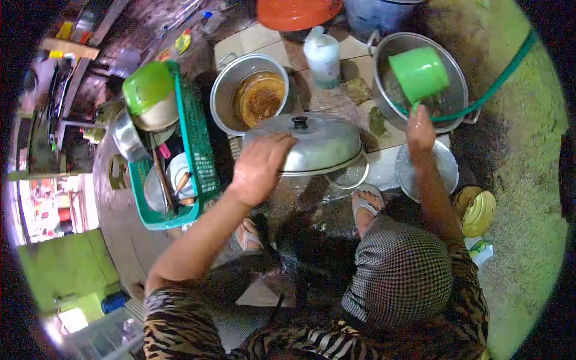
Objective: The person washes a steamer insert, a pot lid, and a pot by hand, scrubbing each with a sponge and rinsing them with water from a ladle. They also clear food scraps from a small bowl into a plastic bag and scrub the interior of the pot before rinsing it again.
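My left hand (258, 165) is on the left side of a silver oval pot lid (327, 144) with a black knob, fingers over its top and the thumb side hidden. The lid is tilted. My right hand (421, 131) is closed around the handle of a bright green plastic dipper (420, 73). The dipper is tipped over a metal pot (462, 99) that appears to hold water. Left of the lid stands another metal pot (219, 99) with a brown-stained bottom. Beneath my right forearm is a round, pale metal lid or basin (408, 174).
A teal basket (201, 144) with bowls, pans and utensils stands at left. A white bottle (323, 57) is between the pots. A green hose (504, 78) runs into the right pot. An orange basin (297, 15) lies behind, a yellowish tin (479, 213) at right.
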{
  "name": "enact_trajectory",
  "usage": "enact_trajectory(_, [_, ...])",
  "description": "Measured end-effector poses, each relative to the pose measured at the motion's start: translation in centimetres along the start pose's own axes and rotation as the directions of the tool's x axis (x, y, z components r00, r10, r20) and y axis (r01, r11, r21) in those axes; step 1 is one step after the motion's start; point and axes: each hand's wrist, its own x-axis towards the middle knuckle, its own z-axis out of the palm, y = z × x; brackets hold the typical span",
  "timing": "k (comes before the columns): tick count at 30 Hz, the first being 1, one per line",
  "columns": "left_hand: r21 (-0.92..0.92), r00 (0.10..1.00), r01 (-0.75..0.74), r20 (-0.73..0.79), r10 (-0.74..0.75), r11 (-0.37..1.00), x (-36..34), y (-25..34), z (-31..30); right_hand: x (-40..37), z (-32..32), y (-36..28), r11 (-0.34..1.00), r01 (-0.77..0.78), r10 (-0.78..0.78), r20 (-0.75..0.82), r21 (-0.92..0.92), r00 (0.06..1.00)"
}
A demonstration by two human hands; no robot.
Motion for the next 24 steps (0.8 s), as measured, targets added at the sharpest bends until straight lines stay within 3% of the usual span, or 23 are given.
enact_trajectory(2, [-0.005,0.999,0.003,0.035,-0.003,1.000,-2.6,-2.1,-3.8,-0.1,0.1,-0.2,0.995,-0.062,0.066,0.049,-0.080,0.997])
enact_trajectory(4, [0.081,0.991,0.132,0.025,-0.135,0.988,-5.3,-3.3,-9.2,0.3,-0.4,-0.7,0.979,-0.148,0.173,0.188,-0.140,0.967])
enact_trajectory(6, [-0.003,0.937,0.298,-0.189,-0.293,0.955,-9.1,-5.1,-12.7,0.3,-0.4,-0.5,0.988,-0.127,0.142,0.170,-0.092,0.975])
enact_trajectory(8, [-0.100,0.776,0.496,-0.396,-0.492,0.863,-14.0,-8.1,-15.1,0.6,-0.9,-0.7,0.981,-0.193,0.185,0.206,0.017,0.961])
enact_trajectory(9, [0.067,0.704,0.595,-0.524,-0.480,0.801,-16.0,-9.0,-16.2,0.5,-0.8,-0.5,0.997,-0.075,0.075,0.130,-0.005,0.989])
enact_trajectory(10, [0.211,0.632,0.689,-0.643,-0.432,0.693,-17.8,-9.8,-17.2,0.6,-1.2,-1.4,0.998,-0.059,0.057,0.131,0.014,0.990])
enact_trajectory(12, [-0.006,0.440,0.772,-0.717,-0.541,0.636,-20.9,-11.9,-18.4,0.9,-2.1,-2.5,0.983,-0.176,0.184,0.171,-0.057,0.968])
enact_trajectory(13, [-0.177,0.320,0.778,-0.714,-0.623,0.603,-25.8,-16.1,-18.1,0.7,-1.6,-2.2,0.987,-0.133,0.145,0.138,-0.090,0.980])
enact_trajectory(14, [-0.179,0.310,0.785,-0.716,-0.626,0.593,-30.2,-19.4,-17.2,0.7,-1.0,-1.9,0.989,-0.121,0.132,0.142,-0.086,0.981])
enact_trajectory(15, [0.128,0.393,0.869,-0.766,-0.509,0.478,-33.8,-22.2,-16.1,0.6,-0.5,-1.4,0.992,-0.083,0.094,0.114,-0.098,0.989])
enact_trajectory(16, [0.409,0.502,0.862,-0.766,-0.401,0.299,-33.8,-22.4,-15.7,0.5,-0.4,-1.1,0.992,-0.050,0.060,0.085,-0.117,0.995])
enact_trajectory(18, [0.125,0.249,0.959,-0.804,-0.540,0.255,-32.5,-20.6,-15.3,0.4,-0.2,-0.5,0.994,-0.060,0.069,0.099,-0.096,0.993])
enact_trajectory(19, [0.165,0.246,0.966,-0.814,-0.526,0.196,-33.0,-20.9,-15.1,0.4,-0.2,-0.4,0.996,-0.070,0.077,0.113,-0.063,0.991])
enact_trajectory(20, [0.025,0.141,0.979,-0.802,-0.580,0.203,-33.4,-21.2,-15.3,0.3,0.0,-0.1,0.994,-0.074,0.084,0.117,-0.086,0.990])
enact_trajectory(22, [0.249,0.251,0.965,-0.781,-0.572,0.083,-37.3,-23.1,-14.8,0.3,0.4,0.1,0.986,-0.144,0.153,0.129,-0.080,0.980])
enact_trajectory(23, [0.371,0.311,0.929,-0.782,-0.540,-0.001,-40.0,-24.8,-14.5,0.4,0.2,0.2,0.996,-0.077,0.081,0.082,-0.055,0.993])
enact_trajectory(24, [0.209,0.225,0.973,-0.782,-0.582,0.095,-34.0,-19.6,-15.4,0.4,0.1,0.1,0.999,-0.009,0.010,0.035,-0.032,0.999])
